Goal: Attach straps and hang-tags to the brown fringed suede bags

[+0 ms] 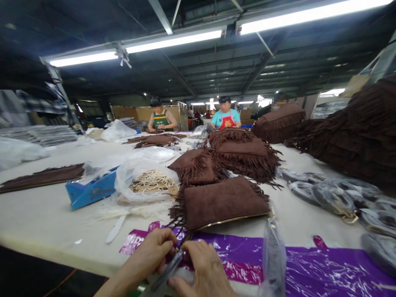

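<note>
A brown suede-like fringed bag [225,202] with a gold zipper lies in front of me, its zipper edge towards me. Just below its left corner, my left hand [156,249] is closed with fingertips pinched at a thin dark strip running from the bag. Beside it my right hand [204,264] curls around the same spot from the right. Between both hands is a dark grey strap [171,266] in what looks like clear plastic; its end is hidden by my fingers. Another plastic-wrapped strap [274,251] hangs from the bag's right corner.
Purple plastic sheeting [321,268] covers the table edge. A blue tape dispenser [89,192] and a plastic bag of cream strings [153,181] stand left. Wrapped straps [334,194] and a large brown fringed pile [355,128] lie right. More fringed bags [241,152] lie beyond; people work across the table.
</note>
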{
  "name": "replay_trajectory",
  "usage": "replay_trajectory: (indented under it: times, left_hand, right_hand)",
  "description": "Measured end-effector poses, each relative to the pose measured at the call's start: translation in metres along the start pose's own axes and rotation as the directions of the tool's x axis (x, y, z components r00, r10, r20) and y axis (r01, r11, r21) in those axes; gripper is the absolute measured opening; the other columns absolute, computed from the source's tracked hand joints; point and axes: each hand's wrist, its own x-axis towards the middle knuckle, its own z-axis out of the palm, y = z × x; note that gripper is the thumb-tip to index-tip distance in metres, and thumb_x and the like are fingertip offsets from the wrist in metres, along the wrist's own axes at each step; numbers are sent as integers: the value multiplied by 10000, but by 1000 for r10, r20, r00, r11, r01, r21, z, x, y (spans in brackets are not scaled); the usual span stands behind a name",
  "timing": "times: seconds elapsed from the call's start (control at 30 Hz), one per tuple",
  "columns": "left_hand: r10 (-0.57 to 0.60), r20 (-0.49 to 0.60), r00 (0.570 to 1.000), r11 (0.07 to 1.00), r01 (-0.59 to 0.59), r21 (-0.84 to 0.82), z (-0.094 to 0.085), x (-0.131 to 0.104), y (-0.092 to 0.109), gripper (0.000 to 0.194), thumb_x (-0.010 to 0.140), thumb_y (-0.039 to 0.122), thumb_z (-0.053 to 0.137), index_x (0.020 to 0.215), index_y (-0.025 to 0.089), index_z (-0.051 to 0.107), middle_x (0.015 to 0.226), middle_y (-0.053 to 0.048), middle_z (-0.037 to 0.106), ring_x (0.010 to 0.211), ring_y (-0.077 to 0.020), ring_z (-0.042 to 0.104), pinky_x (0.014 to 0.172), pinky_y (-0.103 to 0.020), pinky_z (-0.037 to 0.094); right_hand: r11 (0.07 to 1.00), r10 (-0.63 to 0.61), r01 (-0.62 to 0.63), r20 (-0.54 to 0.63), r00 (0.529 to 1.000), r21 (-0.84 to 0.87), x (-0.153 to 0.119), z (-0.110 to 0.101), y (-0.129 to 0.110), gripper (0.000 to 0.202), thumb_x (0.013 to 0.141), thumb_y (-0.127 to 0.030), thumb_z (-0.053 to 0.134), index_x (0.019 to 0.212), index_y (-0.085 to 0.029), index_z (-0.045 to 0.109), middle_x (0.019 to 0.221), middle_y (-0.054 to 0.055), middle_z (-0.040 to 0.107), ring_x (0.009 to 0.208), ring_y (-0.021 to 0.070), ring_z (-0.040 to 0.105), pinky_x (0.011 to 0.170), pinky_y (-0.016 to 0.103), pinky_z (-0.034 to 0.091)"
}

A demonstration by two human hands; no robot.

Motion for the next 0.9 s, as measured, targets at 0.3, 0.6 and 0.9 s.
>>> replay_trajectory:
  times: [0.3, 0.6, 0.9]
  left_hand:
    - [55, 37, 998, 998, -56, 24, 4, -1, 8, 274, 600, 447, 471, 550, 179, 439, 418, 74, 373, 372, -60, 290, 377, -190, 188]
    - [46, 76, 996, 995, -39, -95, 12, -2, 17, 268, 588, 416, 534, 632, 156, 487, 465, 79, 402, 436, -70, 340, 439, -193, 239]
    - [27, 66, 997, 955, -7, -296, 27, 12, 10, 503, 482, 545, 713, 648, 161, 435, 445, 81, 426, 395, -58, 365, 426, -186, 236]
  right_hand:
    - [978, 196, -201, -75, 978, -58, 12, 3, -21, 303, 619, -121, 570, 904, -194, 501, 793, 54, 625, 767, 250, 592, 681, 337, 401]
    - [934, 302, -299, 17, 953, 195, 23, -17, -18, 264, 616, -40, 504, 818, -204, 465, 687, -3, 600, 658, 170, 579, 569, 236, 376]
    - [841, 395, -390, 66, 916, 376, 31, -25, -13, 284, 510, -6, 495, 734, -177, 526, 679, -19, 569, 658, 144, 555, 536, 205, 365]
